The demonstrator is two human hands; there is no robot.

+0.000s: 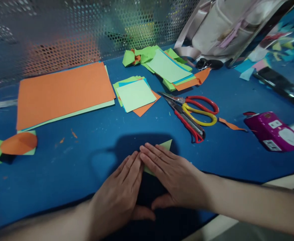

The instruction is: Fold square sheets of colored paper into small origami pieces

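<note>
A folded piece of light green paper (167,145) lies on the blue tabletop, mostly covered by my hands. My right hand (170,172) rests flat across it with fingers stretched out; a pointed corner sticks out past the fingertips, and another bit shows below them. Beside it my left hand (125,189) lies flat, fingers straight, its fingertips meeting those of the right. Whether the left fingers press on the paper too is hidden. Beyond the hands are scissors (199,108) with red and yellow handles and a red utility knife (189,125).
Orange sheets (66,95) are stacked at the back left, near small paper squares (136,95). A folded orange-green paper piece (18,144) lies left. Further right are a purple power strip (277,132), a black phone (282,85) and a pale bag (212,30). A perforated panel (81,30) borders the back.
</note>
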